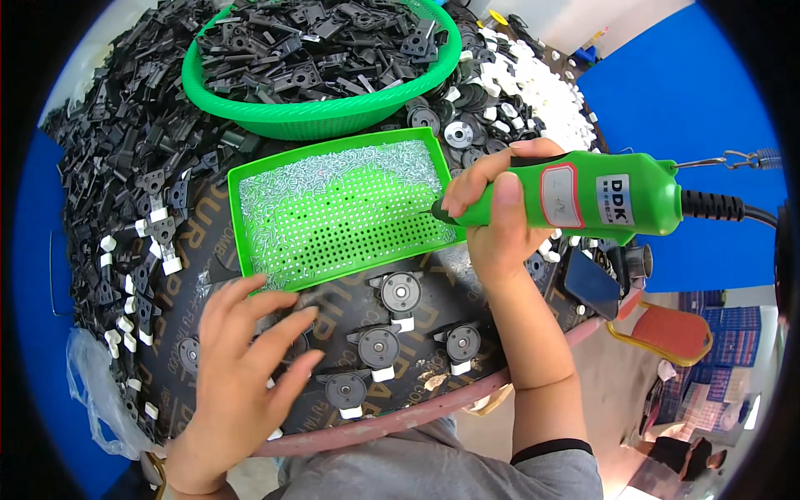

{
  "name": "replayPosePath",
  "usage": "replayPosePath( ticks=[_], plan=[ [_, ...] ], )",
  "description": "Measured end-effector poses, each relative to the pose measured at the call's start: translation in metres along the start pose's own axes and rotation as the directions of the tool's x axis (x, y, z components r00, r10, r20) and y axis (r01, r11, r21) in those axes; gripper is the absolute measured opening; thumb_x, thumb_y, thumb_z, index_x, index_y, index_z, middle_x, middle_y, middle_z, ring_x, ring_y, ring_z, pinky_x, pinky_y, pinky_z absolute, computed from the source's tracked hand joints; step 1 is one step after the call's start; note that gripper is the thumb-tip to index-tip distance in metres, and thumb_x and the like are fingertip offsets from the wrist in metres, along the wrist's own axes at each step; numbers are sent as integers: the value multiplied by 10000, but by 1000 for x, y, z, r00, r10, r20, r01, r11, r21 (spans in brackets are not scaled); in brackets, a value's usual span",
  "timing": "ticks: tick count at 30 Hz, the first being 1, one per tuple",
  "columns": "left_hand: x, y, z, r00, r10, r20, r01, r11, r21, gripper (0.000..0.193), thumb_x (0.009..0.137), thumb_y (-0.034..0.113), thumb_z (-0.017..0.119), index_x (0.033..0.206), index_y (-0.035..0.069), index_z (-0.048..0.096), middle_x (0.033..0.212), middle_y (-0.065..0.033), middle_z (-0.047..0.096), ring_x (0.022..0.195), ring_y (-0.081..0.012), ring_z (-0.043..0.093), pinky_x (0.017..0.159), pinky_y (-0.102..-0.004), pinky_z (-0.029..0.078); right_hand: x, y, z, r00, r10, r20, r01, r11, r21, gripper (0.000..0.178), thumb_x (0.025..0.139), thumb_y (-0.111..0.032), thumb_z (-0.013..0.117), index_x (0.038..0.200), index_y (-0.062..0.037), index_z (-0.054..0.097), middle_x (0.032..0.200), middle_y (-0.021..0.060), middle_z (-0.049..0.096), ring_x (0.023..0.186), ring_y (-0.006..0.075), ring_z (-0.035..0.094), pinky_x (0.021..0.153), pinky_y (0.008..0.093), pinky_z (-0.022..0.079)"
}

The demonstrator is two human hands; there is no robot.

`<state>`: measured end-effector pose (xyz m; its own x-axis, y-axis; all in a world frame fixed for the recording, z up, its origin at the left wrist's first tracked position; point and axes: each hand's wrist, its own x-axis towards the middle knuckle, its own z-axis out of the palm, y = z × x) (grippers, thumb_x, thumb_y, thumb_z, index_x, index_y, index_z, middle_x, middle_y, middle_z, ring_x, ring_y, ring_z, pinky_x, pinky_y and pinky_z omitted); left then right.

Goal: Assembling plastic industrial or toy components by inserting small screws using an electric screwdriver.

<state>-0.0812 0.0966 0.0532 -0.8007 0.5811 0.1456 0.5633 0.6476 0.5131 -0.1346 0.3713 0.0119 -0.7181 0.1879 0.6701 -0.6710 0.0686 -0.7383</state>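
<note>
Dark tabletop bears a green tray beyond the spread left hand; right hand grips an electric screwdriver.

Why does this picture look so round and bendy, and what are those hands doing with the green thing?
There's no robot here, just a person. A wide fisheye camera on their head looks down, so straight edges bend.

The right hand grips a green power tool, perhaps an electric screwdriver, with a cord and a spring at its back end. The left hand is spread open over the table and seems to hold nothing.

Between them sits a green tray full of holes, with tiny silver pieces like screws. Nearer the person are round black parts with white ends. Beyond the tray, a green basket is heaped with black pieces.
</note>
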Motion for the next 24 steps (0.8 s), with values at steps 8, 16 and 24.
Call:
replayPosePath(
  ticks=[8,16,24],
  plan=[
    [65,2,41,963,244,113,-234,967,-99,490,681,215,831,1148,156,692,1432,-160,427,1408,-415,279,1136,-593,208,2,-11,-1,999,-33,-37,33,999,8,329,967,-245,541,1194,-81,367,653,87,500,498,174,487,482,338,465],
    [81,-6,71,946,299,128,-282,950,-136,491,587,252,882,1055,185,751,1508,-153,364,1443,-429,201,1157,-614,147,-21,-95,5,995,15,94,-16,1000,5,426,949,-355,567,1233,-102,376,639,80,500,484,182,507,437,322,474],
    [83,-6,76,965,253,63,-239,955,-177,427,556,220,893,959,144,775,1461,-152,423,1418,-409,263,1164,-581,189,-24,-74,12,967,201,157,-199,980,-28,454,929,-334,631,1210,-98,364,611,87,492,485,179,482,463,334,457]
  ],
)
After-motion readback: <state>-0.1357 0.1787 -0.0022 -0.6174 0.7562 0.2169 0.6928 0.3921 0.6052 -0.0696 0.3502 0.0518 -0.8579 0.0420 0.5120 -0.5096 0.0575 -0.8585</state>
